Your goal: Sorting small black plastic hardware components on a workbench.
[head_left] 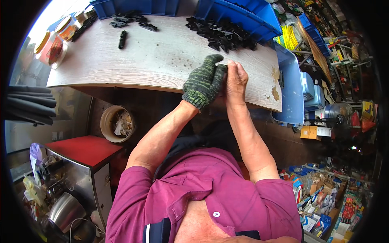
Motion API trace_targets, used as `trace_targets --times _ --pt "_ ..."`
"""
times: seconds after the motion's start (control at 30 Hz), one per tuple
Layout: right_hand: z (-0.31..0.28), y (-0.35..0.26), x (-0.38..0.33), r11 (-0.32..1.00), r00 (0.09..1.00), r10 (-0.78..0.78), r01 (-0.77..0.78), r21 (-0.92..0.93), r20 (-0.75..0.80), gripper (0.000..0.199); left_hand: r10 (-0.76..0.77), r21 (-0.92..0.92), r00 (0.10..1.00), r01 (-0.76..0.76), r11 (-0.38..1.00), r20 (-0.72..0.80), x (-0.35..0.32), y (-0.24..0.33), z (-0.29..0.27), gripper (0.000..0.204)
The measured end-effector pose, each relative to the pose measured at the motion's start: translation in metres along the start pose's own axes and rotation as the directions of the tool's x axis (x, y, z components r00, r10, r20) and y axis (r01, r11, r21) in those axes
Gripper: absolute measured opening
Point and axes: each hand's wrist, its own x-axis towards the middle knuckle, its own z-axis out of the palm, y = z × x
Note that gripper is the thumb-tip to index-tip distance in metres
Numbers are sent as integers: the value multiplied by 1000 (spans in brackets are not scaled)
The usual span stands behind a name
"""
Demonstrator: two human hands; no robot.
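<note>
My left hand wears a dark green and black knitted glove. Its fingers are curled in, with the thumb side toward my right hand. Bare and closed in a pinch, my right hand is up against the glove near the front edge of the pale wood-grain table. A tiny whitish bit shows between the fingertips of both hands; what it is cannot be made out. Just beyond the hands lies a heap of small black plastic parts. A smaller black pile and one single black part lie farther left.
Two blue plastic bins stand along the table's far side. Jars with reddish contents sit at the left corner. Below are a round bucket and a red-topped cabinet. A light blue tub stands at the right.
</note>
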Motion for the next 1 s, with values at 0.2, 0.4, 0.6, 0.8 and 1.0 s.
trace_targets --times 0.2,0.4,0.6,0.8,1.0 --pt "-19 -20 13 957 954 285 -277 88 -98 36 426 446 859 -275 852 -283 8 -21 -57 32" --pt "-100 -42 71 963 796 270 -210 171 -543 31 220 857 887 285 431 -405 45 -75 -201 30" --pt "-127 -35 83 975 744 217 -192 109 -632 33 6 870 954 271 412 -300 58 -82 -202 27" --pt "-56 -20 62 953 949 274 -290 -91 -156 32 89 788 973 119 604 -215 42 -49 -149 25" --pt "-14 -14 69 878 959 282 -258 -403 1 26 121 275 955 -43 960 -271 17 -50 -100 27"
